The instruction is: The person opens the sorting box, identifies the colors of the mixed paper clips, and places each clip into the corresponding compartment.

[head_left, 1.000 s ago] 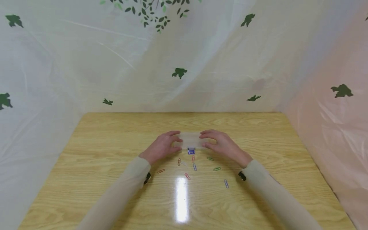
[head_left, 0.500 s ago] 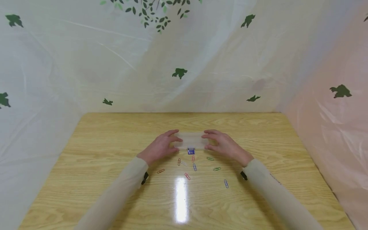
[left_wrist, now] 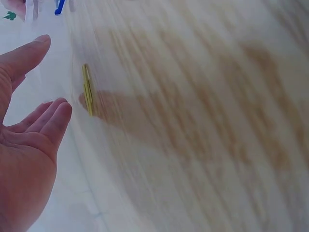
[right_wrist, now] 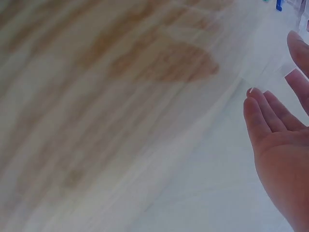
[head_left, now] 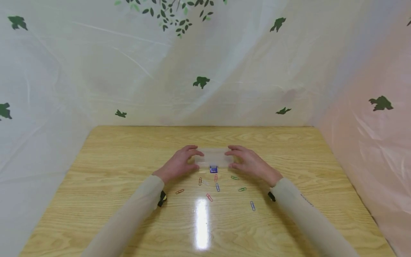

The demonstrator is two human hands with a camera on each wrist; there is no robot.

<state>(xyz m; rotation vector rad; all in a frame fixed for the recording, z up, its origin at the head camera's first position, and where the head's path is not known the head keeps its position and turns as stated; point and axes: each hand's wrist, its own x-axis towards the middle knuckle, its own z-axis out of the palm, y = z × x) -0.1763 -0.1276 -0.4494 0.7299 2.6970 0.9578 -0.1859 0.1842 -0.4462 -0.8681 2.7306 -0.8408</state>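
A clear plastic box [head_left: 214, 157] with a blue clasp-like piece [head_left: 213, 169] on its near side sits mid-table in the head view. At its left end my left hand [head_left: 180, 162] has thumb and fingers spread apart, an index fingertip overlapping the box. My right hand [head_left: 248, 161] mirrors this at the right end. In the left wrist view the left hand's fingers [left_wrist: 55, 118] are straight, with a yellowish paper clip [left_wrist: 88, 89] lying beyond them. The right hand's fingers [right_wrist: 258, 118] also extend straight in the right wrist view.
Several paper clips lie scattered in front of the box, among them a red one [head_left: 209, 197], a green one [head_left: 242, 189] and a blue one [head_left: 252, 206]. The wooden table [head_left: 112, 153] ends at a pale hanging sheet [head_left: 144, 89].
Both hands have drawn slightly outward, away from each other, so more of the box's ends shows. The box and the paper clips have stayed in place.
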